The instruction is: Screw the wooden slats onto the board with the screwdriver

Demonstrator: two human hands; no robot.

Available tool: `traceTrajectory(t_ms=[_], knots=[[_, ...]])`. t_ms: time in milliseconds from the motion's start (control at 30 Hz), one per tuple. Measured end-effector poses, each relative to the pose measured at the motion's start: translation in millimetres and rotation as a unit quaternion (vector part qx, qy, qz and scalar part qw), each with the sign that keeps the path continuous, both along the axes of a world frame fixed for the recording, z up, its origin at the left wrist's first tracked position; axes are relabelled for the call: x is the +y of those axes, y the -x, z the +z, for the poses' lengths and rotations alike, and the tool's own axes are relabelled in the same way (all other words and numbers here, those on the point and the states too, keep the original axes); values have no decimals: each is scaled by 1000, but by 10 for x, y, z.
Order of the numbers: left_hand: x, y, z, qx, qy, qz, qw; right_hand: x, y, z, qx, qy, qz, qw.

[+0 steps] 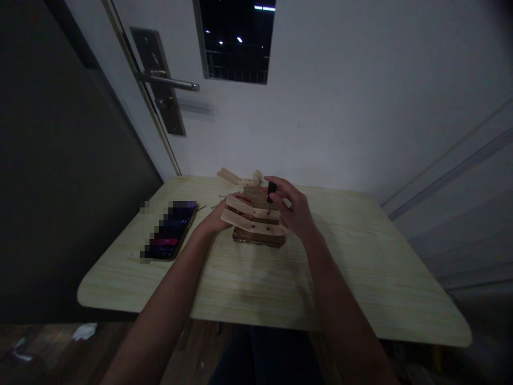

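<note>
The left hand [219, 216] lies palm-down at the left end of a stack of wooden parts [258, 222], its fingers spread across two pale curved wooden strips [256, 224] that sit on top of the stack. The hand presses on the strips rather than closing around them; how far the fingers curl under the ends cannot be told. The right hand [294, 208] is raised over the right end of the same stack, fingers partly curled, with the thumb and forefinger pinched on a small black tool [271, 190] that points down at the upper strip. The tool tip is at or just above the wood; actual contact cannot be confirmed in the dim light. The strips rest on a darker wooden block [256, 239], which lies flat on the table [360, 278] directly between the two hands. Beyond the hands, further pale wooden pieces [232, 176] lie near the far table edge. Just left of the left hand, a few small nails or screws [202, 207] lie loose on the tabletop. Further left of that hand lies a phone [173, 238] with its screen lit. Well beyond the left hand stands a door with a metal handle [170, 81].
</note>
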State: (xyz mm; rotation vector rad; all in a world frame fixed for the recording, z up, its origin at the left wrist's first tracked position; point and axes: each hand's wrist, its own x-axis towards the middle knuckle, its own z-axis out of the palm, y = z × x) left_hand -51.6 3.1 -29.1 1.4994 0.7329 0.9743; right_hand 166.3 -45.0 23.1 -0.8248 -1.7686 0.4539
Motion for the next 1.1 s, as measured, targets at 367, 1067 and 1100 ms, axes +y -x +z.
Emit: traceTrajectory(t_ms=[367,1067,1100], knots=[[3,14,0,39,-34,-1,999,18,-63,-9,3,-33,-23,999],[45,31,-39,17,-13,-18,1000,16,-10,-32,44,-18,-71,996],[45,31,-38,17,-19,-13,1000,15,-8,-33,44,-21,-76,996]])
